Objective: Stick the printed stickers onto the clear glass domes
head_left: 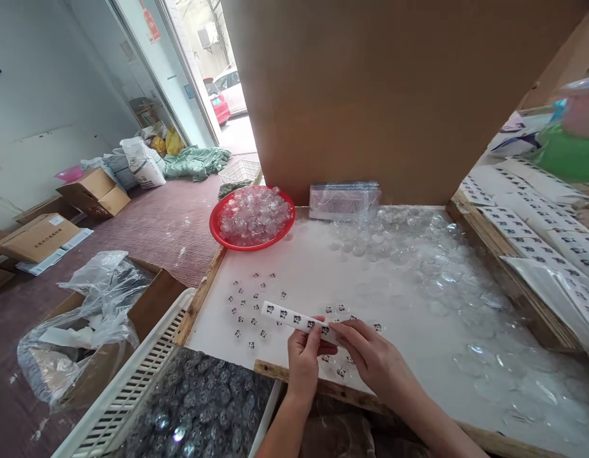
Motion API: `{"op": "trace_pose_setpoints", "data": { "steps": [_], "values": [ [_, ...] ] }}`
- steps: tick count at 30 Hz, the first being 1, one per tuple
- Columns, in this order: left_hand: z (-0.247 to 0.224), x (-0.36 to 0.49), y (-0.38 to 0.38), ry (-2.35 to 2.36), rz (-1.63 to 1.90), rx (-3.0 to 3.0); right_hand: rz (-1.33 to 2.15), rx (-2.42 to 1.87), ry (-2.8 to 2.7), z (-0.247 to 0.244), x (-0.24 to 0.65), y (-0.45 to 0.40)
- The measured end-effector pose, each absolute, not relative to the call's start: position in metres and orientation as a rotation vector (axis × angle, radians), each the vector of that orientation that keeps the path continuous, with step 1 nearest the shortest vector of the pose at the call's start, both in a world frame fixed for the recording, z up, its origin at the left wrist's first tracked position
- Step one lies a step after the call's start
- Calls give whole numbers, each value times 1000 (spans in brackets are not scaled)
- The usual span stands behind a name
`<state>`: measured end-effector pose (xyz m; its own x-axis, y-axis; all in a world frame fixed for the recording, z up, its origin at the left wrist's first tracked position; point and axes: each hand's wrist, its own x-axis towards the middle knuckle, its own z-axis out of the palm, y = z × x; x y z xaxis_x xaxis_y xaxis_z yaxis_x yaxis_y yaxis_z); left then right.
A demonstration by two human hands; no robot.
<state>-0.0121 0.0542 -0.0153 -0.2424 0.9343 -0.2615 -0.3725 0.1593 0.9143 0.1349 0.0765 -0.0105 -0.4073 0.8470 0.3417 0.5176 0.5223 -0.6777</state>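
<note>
A white strip [289,318] printed with a row of small black panda figures is held over the near part of the white table [304,267]. My left hand [304,356] pinches it from below, thumb on top. At the strip's right end, the fingers of my right hand [371,350] are closed on it. Clear discs with panda figures [250,345] lie spread to the left of the hands, and more lie under and around them. Many plain clear discs [442,280] cover the table's right side.
A red bowl [252,247] heaped with clear pieces sits at the table's back left corner. Clear plastic packets [345,202] lie against a tall cardboard panel [361,95]. Below left stands a white crate [127,388] of clear pieces. Printed sheets [537,235] lie beyond the right wooden edge.
</note>
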Motion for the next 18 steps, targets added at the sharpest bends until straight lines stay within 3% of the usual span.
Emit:
{"op": "trace_pose_setpoints", "data": {
  "steps": [3, 10, 18],
  "values": [
    [-16, -12, 54, 1246, 1412, 627, 508, -1109, -2098, -11, 130, 70],
    [-19, -12, 57, 1287, 1423, 665, 863, -1313, -1837, -1, 166, 84],
    [-22, -12, 55, 1251, 1412, 766, 816, -1229, -1920, 6, 150, 86]
  ]
}}
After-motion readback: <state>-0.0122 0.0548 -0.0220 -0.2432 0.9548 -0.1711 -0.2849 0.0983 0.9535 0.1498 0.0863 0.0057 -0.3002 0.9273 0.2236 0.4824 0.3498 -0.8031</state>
